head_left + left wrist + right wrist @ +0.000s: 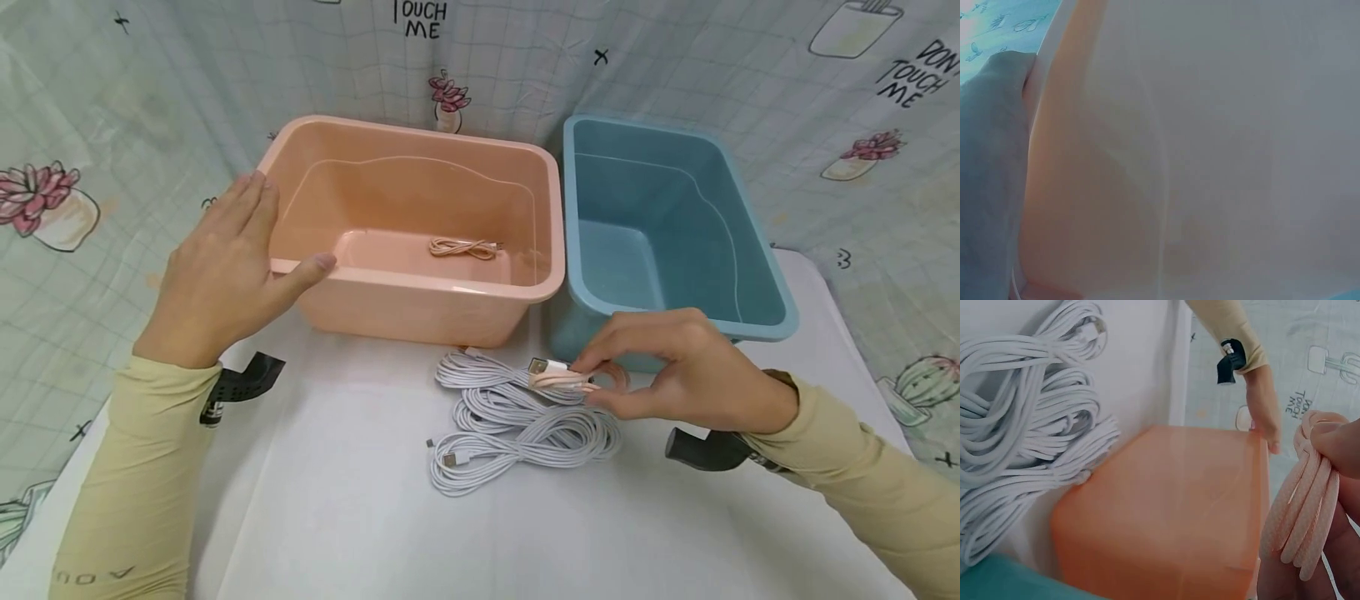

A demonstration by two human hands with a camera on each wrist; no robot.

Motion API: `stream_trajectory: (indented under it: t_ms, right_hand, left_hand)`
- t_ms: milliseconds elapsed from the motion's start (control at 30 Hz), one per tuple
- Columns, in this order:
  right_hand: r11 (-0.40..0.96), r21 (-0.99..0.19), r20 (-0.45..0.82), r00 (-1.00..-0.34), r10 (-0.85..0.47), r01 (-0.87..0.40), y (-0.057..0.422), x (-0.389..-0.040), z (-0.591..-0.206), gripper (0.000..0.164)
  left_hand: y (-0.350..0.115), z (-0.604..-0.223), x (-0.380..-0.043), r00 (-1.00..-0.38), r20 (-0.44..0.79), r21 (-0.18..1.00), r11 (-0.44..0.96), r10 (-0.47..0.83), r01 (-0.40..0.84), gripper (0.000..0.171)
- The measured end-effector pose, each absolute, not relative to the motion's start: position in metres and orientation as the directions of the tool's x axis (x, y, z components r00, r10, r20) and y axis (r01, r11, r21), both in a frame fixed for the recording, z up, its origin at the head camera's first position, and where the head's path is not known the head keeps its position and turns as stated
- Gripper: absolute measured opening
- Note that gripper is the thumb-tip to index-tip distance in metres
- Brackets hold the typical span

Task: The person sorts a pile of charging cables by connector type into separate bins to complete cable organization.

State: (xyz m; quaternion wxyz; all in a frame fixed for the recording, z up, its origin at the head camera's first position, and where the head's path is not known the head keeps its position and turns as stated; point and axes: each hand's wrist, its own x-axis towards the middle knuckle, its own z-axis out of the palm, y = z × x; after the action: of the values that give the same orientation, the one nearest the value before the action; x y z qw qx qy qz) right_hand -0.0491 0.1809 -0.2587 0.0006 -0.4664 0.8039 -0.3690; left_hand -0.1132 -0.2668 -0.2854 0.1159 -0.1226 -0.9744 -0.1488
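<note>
My left hand [221,267] rests on the left corner of a peach plastic bin [397,312], fingers straight along the rim and thumb lying over its front edge. With thumb and fingertips my right hand [675,367] pinches a coiled pink USB cable [555,381], its metal plug pointing left. The coil's braided loops [1304,512] show large in the right wrist view. Just below that hand, several bundled white USB cables [525,433] lie heaped on the table. Inside the peach bin, one coiled pinkish cable [465,248] sits on the floor toward the right.
A blue plastic bin [682,317] stands right of the peach one, their rims close together. Behind both hangs a printed curtain [510,75]. The white table [375,517] extends in front of the bins.
</note>
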Motion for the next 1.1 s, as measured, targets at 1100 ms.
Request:
stream_trajectory:
  t_ms: [1100]
  right_hand:
    - [0.428, -0.564, 0.323, -0.665, -0.673, -0.706, 0.143, -0.119, -0.181, 0.037]
  left_hand:
    - [-0.266, -0.286, -0.114, -0.945, 0.260, 0.253, 0.930, 0.201, 0.267, 0.102]
